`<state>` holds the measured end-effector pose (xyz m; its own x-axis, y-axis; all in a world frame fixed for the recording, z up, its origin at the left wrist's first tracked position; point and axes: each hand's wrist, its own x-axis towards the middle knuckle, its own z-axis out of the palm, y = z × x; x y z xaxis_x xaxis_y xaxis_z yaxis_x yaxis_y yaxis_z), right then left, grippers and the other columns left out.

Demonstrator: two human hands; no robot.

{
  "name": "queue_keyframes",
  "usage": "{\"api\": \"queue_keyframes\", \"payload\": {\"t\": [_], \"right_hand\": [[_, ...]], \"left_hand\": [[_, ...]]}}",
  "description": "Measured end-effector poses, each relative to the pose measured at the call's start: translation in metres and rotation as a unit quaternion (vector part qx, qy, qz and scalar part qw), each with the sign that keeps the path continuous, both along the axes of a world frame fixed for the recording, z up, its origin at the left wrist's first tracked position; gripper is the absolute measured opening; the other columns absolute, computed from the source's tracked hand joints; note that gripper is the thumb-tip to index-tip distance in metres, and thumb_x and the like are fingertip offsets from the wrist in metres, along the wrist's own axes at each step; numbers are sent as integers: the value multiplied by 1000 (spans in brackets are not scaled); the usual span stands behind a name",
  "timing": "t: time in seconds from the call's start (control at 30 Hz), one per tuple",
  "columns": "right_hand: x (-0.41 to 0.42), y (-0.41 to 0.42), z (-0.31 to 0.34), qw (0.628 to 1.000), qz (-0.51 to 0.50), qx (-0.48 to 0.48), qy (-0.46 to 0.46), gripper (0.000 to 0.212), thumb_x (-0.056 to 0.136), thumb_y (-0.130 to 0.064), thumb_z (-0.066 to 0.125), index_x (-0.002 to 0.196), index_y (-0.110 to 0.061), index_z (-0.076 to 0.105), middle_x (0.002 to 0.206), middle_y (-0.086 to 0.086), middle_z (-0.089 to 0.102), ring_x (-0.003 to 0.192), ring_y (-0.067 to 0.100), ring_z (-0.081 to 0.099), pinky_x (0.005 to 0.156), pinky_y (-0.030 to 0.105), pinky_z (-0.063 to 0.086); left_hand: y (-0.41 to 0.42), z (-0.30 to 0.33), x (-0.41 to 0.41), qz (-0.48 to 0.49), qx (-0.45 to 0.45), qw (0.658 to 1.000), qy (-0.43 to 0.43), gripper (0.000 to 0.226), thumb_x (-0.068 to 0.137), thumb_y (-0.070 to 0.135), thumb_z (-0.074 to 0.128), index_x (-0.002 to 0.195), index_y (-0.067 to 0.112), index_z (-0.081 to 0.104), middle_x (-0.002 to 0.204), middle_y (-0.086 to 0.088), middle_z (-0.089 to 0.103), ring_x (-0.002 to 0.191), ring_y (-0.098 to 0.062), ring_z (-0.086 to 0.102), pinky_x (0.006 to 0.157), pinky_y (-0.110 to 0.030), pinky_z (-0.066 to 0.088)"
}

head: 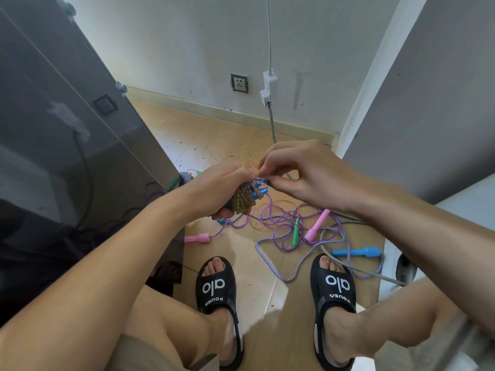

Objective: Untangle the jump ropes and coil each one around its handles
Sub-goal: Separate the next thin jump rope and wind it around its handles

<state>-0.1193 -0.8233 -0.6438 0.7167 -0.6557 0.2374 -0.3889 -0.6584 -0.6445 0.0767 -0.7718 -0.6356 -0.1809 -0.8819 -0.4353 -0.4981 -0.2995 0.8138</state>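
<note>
Each black slide sandal carries white lettering on its strap: the sandal at seven o'clock (217, 290) and the sandal at five o'clock (334, 290) both show large letters reading "alo", with a smaller word beneath that looks like "FOUEA", upside down from this view. No other text is readable.

Left hand (219, 191) gripping coiled orange rope bundle (245, 197), right hand (300, 174) pinching its end, tangled ropes (284, 223) on floor

You've got one head cam only, wide-angle — it looks fwd and steeply down over your forearms to the floor (257, 285) between your feet, hands close in mid-frame, wall (187, 49) at top.
</note>
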Motion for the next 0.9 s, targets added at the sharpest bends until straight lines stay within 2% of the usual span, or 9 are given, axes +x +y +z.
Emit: {"api": "queue_keyframes", "payload": {"t": [0.13,0.3,0.5,0.63,0.77,0.9], "right_hand": [[-2,-1,-3,1000,4,-19,9,14,89,-9,66,95,-16,76,99,-1,68,85,11,68,76,35,55],[0,3,-6,1000,0,-26,0,8,90,-13,66,90,-14,74,95,-2,69,80,9,68,75,35,54],[7,10,-10,997,-69,24,-27,10,87,-11,61,87,-16,70,90,-4,69,83,12,64,78,36,52],[13,18,-12,991,-125,49,-20,11,89,-16,63,88,-24,70,84,-11,69,83,5,62,79,30,50],[15,20,-10,989,-141,52,-14,11,90,-20,63,87,-29,69,85,-14,63,84,2,57,75,20,43],[16,23,-9,991,-121,51,-31,13,91,-15,60,98,-26,62,86,-10,66,85,9,62,78,28,50]], "left_hand": [[-2,0,0,-9,6,1000,-9,33,106,33,35,102,5,52,80,-21,71,42,-17,43,44,-27,34],[0,-2,0,-16,9,1000,-9,28,106,31,36,91,11,50,62,-5,65,42,-18,41,44,-28,31],[-2,-2,-1,-4,-5,1000,-28,29,105,32,37,92,12,53,71,-13,70,39,-14,43,41,-24,33],[-1,0,-1,3,-16,999,-46,29,106,31,37,91,13,55,70,-9,69,40,-11,46,39,-22,35],[0,2,0,-1,-29,998,-52,31,107,33,36,94,11,56,71,-9,68,41,-9,47,39,-22,36],[2,5,-2,4,-38,997,-60,30,107,30,36,93,12,55,70,-5,62,40,-2,51,39,-18,38]]}}
